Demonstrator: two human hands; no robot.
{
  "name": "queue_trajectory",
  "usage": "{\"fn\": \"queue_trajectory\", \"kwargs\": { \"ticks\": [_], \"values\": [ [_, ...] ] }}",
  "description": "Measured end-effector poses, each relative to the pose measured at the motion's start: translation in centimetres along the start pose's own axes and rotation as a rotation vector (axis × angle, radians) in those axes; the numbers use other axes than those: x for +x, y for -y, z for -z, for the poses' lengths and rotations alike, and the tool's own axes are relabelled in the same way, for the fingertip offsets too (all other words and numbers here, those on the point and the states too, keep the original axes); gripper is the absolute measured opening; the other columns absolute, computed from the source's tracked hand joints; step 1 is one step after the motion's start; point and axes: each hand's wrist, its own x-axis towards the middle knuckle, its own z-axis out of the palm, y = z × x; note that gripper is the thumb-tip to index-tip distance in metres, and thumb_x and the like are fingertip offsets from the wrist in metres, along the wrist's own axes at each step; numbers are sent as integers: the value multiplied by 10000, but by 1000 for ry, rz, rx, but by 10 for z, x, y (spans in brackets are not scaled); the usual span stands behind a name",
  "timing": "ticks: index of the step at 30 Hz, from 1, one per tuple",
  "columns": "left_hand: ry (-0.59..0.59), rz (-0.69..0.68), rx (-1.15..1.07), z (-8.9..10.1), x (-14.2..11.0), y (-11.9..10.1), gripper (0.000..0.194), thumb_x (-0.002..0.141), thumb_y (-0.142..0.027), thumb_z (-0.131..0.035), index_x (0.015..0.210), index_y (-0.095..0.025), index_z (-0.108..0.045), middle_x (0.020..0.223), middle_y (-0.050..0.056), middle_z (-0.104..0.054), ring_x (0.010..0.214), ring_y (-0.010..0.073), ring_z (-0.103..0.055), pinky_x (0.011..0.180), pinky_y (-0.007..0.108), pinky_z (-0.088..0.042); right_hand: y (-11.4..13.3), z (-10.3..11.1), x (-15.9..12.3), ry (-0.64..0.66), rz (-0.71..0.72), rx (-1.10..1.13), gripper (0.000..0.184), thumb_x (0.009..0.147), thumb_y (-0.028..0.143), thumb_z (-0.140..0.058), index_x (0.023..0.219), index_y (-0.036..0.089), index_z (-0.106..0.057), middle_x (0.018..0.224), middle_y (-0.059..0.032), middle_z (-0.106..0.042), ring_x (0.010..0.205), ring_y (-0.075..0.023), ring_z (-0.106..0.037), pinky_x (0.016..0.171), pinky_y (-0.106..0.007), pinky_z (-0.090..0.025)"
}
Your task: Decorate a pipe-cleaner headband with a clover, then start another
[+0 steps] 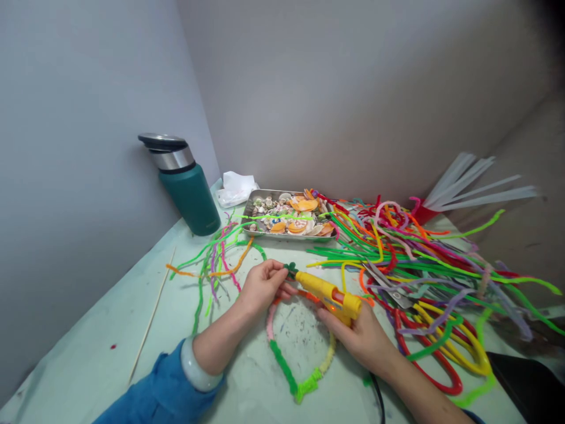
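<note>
My left hand (pixel 267 281) pinches a small dark green looped pipe cleaner piece (pixel 290 269) between thumb and fingers. In my right hand (pixel 359 335) is a yellow hot glue gun (pixel 329 292), its nozzle at the green piece; whether they touch I cannot tell. Below both hands lies a wreath-like ring of wrapped pipe cleaners (pixel 282 365) in pink, green, yellow and orange. Its upper part is partly covered by my left fingers and the glue gun. A dark cord (pixel 378 397) runs down from under my right hand.
A metal tray (pixel 289 237) of shells stands at the back. Left are a teal bottle (pixel 189 197), white plastic packaging (pixel 236 188), loose pipe cleaners (pixel 214 268) and a thin wooden stick (pixel 152 318). Many pipe cleaners (pixel 436 265), scissors (pixel 388 285) and translucent glue sticks (pixel 463 182) fill the right.
</note>
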Motion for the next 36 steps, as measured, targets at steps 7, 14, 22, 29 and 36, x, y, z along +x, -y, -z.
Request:
{"fn": "queue_trajectory", "kwargs": {
  "ticks": [7,14,22,29,36],
  "values": [
    [-3,-12,-22,1,-1,1,197,757,-285,-604,805,-141,-477,513,29,-640,453,129,-613,454,197,-471,2,0,-1,-11,15,-18,272,809,282,-542,1013,133,-643,862,-49,-678,743,-205,-613,649,-272,-492],
    [2,-14,-14,0,-1,0,216,745,-300,-618,793,-138,-484,512,33,-639,465,139,-621,455,201,-470,4,1,0,-8,35,-29,253,811,284,-536,985,143,-654,838,-45,-683,739,-210,-617,662,-283,-500],
    [-21,-3,-8,0,0,1,146,779,-241,-572,807,-135,-476,541,32,-644,443,118,-607,440,190,-473,-1,0,-1,-4,14,22,311,818,292,-544,1081,147,-625,938,-67,-683,814,-223,-628,705,-291,-511],
    [-26,-6,-29,0,0,1,198,751,-279,-617,793,-136,-487,546,38,-649,464,137,-624,437,198,-479,0,-1,-1,-13,22,31,314,818,286,-550,1091,149,-625,970,-67,-683,836,-229,-633,729,-299,-514],
    [-27,-1,-44,0,-1,1,209,754,-296,-620,792,-138,-489,515,45,-649,421,127,-602,433,191,-462,0,0,0,-20,34,7,321,821,287,-542,1106,161,-620,975,-63,-683,848,-233,-632,728,-296,-514]
  ]
}}
